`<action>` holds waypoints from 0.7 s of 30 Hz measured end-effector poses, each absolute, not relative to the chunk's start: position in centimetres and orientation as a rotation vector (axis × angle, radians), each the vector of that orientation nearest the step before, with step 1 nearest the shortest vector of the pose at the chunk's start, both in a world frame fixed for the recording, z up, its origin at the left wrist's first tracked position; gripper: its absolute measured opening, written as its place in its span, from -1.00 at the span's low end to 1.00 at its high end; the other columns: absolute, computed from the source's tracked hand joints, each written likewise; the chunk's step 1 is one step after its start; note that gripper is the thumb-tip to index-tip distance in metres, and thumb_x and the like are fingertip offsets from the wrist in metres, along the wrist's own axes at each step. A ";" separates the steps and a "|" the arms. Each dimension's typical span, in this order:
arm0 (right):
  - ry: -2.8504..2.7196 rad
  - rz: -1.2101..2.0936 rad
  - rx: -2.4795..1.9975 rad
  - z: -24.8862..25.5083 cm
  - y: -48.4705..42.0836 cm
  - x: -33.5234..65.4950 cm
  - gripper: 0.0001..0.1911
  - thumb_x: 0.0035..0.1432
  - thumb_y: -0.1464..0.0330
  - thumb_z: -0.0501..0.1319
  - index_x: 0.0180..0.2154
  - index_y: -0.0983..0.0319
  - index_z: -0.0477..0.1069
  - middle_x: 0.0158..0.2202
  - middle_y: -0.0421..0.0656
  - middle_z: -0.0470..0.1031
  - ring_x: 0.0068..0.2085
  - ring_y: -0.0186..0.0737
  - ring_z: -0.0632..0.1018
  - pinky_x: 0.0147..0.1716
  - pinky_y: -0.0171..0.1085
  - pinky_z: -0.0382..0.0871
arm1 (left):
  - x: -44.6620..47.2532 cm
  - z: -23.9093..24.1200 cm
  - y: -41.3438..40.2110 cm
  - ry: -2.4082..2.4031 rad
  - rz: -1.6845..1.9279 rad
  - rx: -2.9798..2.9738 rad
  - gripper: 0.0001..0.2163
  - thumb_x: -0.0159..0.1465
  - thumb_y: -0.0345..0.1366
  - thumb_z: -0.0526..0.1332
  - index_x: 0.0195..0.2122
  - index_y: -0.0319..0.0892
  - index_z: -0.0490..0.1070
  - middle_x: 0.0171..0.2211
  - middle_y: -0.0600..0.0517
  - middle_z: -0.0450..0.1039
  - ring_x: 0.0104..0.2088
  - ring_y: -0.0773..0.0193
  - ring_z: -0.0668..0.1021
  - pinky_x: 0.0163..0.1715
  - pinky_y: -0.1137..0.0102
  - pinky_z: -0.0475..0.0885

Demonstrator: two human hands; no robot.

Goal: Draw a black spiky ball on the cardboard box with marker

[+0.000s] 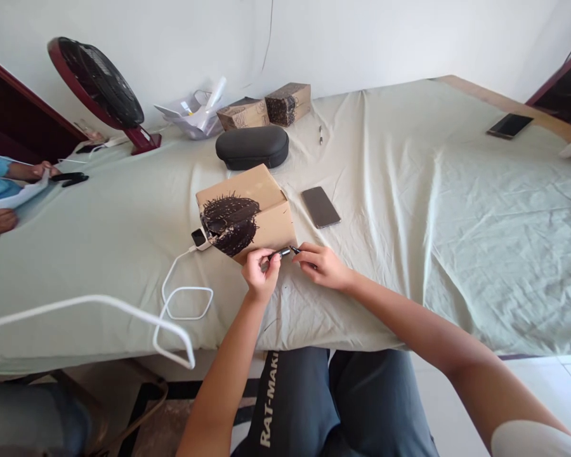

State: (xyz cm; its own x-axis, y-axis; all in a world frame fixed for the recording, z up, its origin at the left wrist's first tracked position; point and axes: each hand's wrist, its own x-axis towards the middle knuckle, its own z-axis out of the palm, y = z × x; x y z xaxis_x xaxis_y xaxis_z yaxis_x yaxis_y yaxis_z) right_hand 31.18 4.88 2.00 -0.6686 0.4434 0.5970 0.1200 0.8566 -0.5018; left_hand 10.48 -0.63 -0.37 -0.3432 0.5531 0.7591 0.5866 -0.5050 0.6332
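Note:
My left hand (261, 274) is closed, pinching a short black tube (280, 252) with a shiny end that looks like a marker cap. Facing it, my right hand (324, 265) grips a black marker (295, 250), its narrow tip pointing left. A small gap separates the two pieces. Just beyond both hands lies a cardboard box (271, 219) with a patch of dense black scribbled strokes (231, 222) on its left part. A white charger-like block (200, 238) with a dark face sits against the box's left corner, a white cable (171, 270) running from it.
A dark phone (320, 207) lies right of the box. Behind are a black case (252, 147), two cardboard boxes (289, 103), a pen (320, 134) and a plastic basket (202, 120). A fan (99, 86) stands left, near another person's hands (0, 222) holding paper. Another phone (510, 125) lies far right.

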 end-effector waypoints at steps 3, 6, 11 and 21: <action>-2.310 0.535 -0.410 2.3 4.9 31.4 -0.73 0.33 0.56 0.11 -0.10 0.20 0.53 -0.12 -0.06 0.60 -0.35 -0.27 0.55 -0.33 -0.29 0.42 | 10.7 -0.2 -0.6 -1.557 -2.081 -1.770 -0.70 0.48 0.00 0.26 -0.16 -0.16 0.44 -0.46 0.09 0.53 -0.65 0.41 0.53 -0.55 0.48 0.55; -2.372 0.479 -0.392 2.7 4.9 31.6 -0.76 0.39 0.51 0.11 -0.10 0.19 0.53 -0.02 -0.03 0.64 -0.29 -0.25 0.59 -0.30 -0.28 0.41 | 10.9 0.2 -0.6 -1.545 -2.114 -1.776 -0.71 0.51 -0.02 0.23 -0.15 -0.17 0.46 -0.49 0.11 0.50 -0.67 0.44 0.51 -0.56 0.49 0.53; -2.397 0.379 -0.384 3.0 4.8 31.7 -0.75 0.43 0.48 0.10 -0.07 0.19 0.55 0.03 -0.03 0.65 -0.29 -0.26 0.60 -0.34 -0.27 0.35 | 10.9 0.6 -0.7 -1.494 -2.114 -1.833 -0.74 0.52 -0.06 0.22 -0.16 -0.16 0.48 -0.49 0.12 0.48 -0.68 0.46 0.48 -0.62 0.54 0.41; -2.407 0.249 -0.337 3.3 4.8 31.8 -0.68 0.41 0.55 0.07 -0.12 0.21 0.59 0.04 -0.02 0.66 -0.31 -0.26 0.56 -0.36 -0.26 0.28 | 10.2 0.4 -0.8 -1.473 -1.932 -1.972 -0.71 0.57 -0.11 0.13 -0.09 -0.18 0.56 -0.39 0.05 0.54 -0.63 0.45 0.47 -0.56 0.49 0.43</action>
State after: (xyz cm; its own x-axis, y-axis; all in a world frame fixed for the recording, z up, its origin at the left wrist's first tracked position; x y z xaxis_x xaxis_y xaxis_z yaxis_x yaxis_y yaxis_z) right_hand 31.78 4.84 3.27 -0.7324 0.3052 0.6086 0.1744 0.9482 -0.2656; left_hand 10.22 -0.76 0.42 -0.2057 0.5855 0.7841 0.6009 -0.5568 0.5735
